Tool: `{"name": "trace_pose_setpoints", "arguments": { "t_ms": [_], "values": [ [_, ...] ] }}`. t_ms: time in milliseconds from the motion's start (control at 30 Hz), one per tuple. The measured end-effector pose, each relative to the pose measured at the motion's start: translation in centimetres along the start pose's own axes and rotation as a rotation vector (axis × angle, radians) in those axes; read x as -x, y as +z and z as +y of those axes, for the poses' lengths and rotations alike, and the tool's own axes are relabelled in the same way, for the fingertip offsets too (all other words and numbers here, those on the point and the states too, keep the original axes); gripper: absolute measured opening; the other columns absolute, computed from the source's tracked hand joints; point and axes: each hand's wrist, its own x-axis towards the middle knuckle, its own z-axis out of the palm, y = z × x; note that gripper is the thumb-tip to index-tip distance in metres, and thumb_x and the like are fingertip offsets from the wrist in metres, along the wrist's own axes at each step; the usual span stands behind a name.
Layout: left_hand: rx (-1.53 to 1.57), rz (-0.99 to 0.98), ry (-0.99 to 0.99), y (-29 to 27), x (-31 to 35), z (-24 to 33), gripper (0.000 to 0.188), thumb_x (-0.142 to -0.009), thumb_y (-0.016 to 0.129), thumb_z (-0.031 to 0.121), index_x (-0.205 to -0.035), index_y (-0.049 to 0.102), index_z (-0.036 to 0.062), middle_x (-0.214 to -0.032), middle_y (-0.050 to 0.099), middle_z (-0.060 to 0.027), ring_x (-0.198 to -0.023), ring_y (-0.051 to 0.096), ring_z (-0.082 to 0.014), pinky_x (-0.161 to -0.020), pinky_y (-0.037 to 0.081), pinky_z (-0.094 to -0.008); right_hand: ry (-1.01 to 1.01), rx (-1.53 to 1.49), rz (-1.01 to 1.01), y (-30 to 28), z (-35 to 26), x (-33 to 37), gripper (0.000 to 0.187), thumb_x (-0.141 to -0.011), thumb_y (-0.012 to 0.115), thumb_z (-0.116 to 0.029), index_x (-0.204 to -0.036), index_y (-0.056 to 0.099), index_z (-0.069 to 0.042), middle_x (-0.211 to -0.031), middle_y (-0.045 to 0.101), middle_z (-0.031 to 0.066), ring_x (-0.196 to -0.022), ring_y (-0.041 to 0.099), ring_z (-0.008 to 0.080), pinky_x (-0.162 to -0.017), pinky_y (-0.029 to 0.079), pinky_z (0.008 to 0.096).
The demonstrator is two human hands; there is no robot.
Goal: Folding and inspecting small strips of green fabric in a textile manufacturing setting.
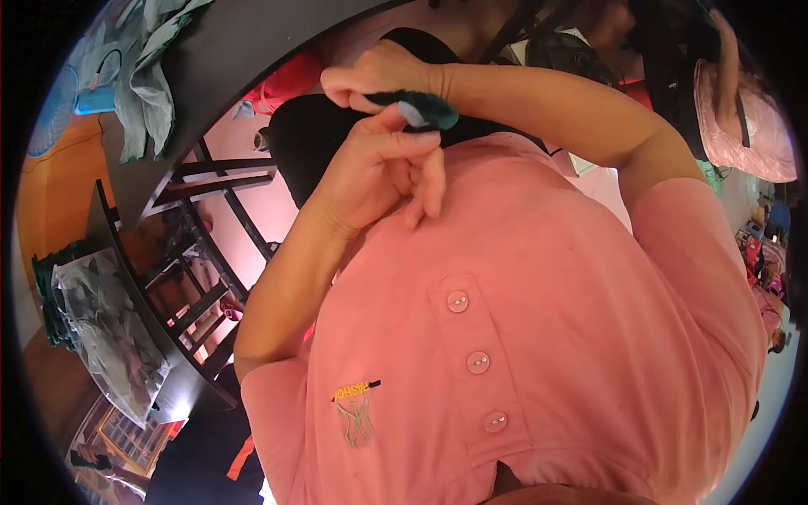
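A small dark green fuzzy piece of fabric (434,108) is up in front of my chest, over my lap. My left hand (383,160) pinches it near its right end between thumb and forefinger, the other fingers loosely curled. A pale blue-grey patch shows at that pinch; whether it belongs to the fabric or wraps a fingertip, I cannot tell. My right hand (374,74) is closed just beyond, its back turned up and its fingers at the fabric's left end. Its grip is partly hidden.
A dark table (244,38) at upper left bears sheer grey-green cloth (147,93) and a blue fan (52,109). A clear plastic bag (109,328) lies at left beside a black frame (198,236). Another person's arm (728,80) shows at upper right.
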Motion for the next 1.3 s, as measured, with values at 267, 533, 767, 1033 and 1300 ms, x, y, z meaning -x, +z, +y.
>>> {"name": "trace_pose_setpoints", "arguments": {
  "t_ms": [267,533,767,1033,1300],
  "values": [
    [-0.21,0.25,-0.016,-0.5,-0.4,-0.3,0.015,-0.089,0.056,0.01,-0.097,0.062,-0.0016,-0.064,0.061,-0.0225,-0.04,0.05,-0.0225,-0.038,0.038,-0.0264,0.117,-0.115,-0.204,1.7,1.4,0.5,0.014,-0.078,0.052,-0.026,-0.084,0.05,-0.013,-0.053,0.052,0.0046,-0.048,0.055,0.029,-0.049,0.041,0.0413],
    [-0.656,0.398,-0.099,3.4,-1.0,1.2,0.031,-0.096,0.048,0.02,-0.077,0.059,-0.0016,-0.065,0.061,-0.0136,-0.042,0.048,-0.0183,-0.047,0.042,-0.0275,0.077,-0.258,-0.061,3.7,-0.1,-0.7,0.014,-0.073,0.062,-0.021,-0.072,0.052,-0.011,-0.062,0.058,0.006,-0.054,0.057,0.0277,-0.048,0.036,0.041],
    [-0.049,0.142,0.393,0.5,2.4,3.4,0.049,-0.099,0.046,0.039,-0.095,0.06,-0.0077,-0.089,0.059,-0.017,-0.058,0.055,-0.0218,-0.053,0.042,-0.0293,0.377,-0.41,-0.232,-3.9,-2.3,-0.8,0.01,-0.078,0.062,-0.018,-0.082,0.059,-0.008,-0.061,0.06,0.0062,-0.054,0.058,0.0217,-0.05,0.042,0.0341],
    [-0.144,0.385,0.665,1.5,3.1,4.3,0.046,-0.093,0.055,0.037,-0.112,0.056,-0.0047,-0.107,0.058,-0.019,-0.076,0.058,-0.0243,-0.058,0.042,-0.0323,0.326,-0.889,0.166,-14.4,-7.7,-4.3,0.018,-0.079,0.072,-0.015,-0.09,0.063,-0.004,-0.057,0.055,0.0031,-0.055,0.058,0.0096,-0.05,0.037,0.025],
    [-0.681,0.634,0.816,2.3,2.5,3.0,0.04,-0.09,0.062,0.027,-0.114,0.059,-0.0053,-0.096,0.064,-0.014,-0.074,0.061,-0.0239,-0.059,0.047,-0.0303,0.452,-0.94,0.023,-11.0,-5.7,-4.2,0.011,-0.081,0.066,-0.009,-0.08,0.059,0.0,-0.063,0.056,0.0029,-0.054,0.05,0.0094,-0.05,0.037,0.0248]
  ]
}}
